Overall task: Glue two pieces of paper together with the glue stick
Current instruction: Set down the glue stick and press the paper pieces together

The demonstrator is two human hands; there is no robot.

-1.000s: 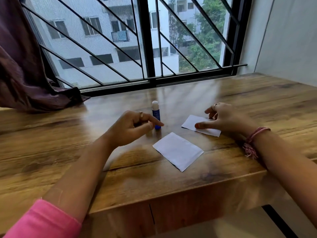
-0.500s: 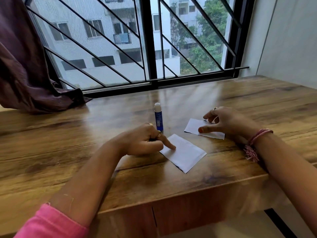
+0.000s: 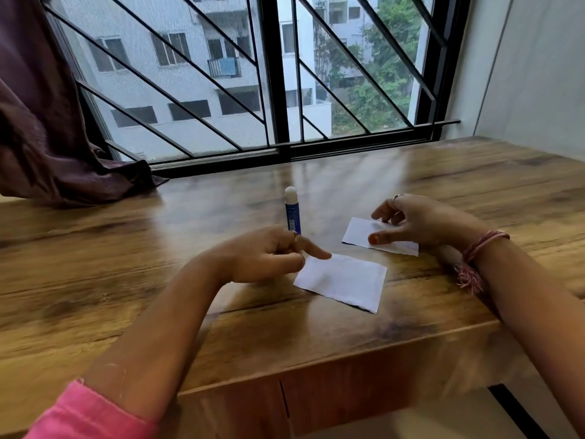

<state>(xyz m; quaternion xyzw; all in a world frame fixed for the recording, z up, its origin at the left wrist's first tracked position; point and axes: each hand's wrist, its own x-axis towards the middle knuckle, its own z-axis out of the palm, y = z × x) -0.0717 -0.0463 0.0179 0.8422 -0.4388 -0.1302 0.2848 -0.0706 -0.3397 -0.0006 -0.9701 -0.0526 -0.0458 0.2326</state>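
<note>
- Glue stick (image 3: 292,213) stands upright on the counter (image 3: 126,280).
- Left hand (image 3: 269,258), loosely curled, forefinger pressing near paper (image 3: 343,282).
- Right hand (image 3: 421,223), fingers spread, rests on far paper (image 3: 357,232).

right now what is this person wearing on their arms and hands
The left hand has a thin metallic ring on one finger, and a bright pink sleeve cuff sits far up that forearm, leaving most of it bare. The right hand has a silver-toned ring on a finger and reddish nail polish on the thumb, and its wrist carries a pink-red braided thread bracelet with a frayed tassel.
</note>
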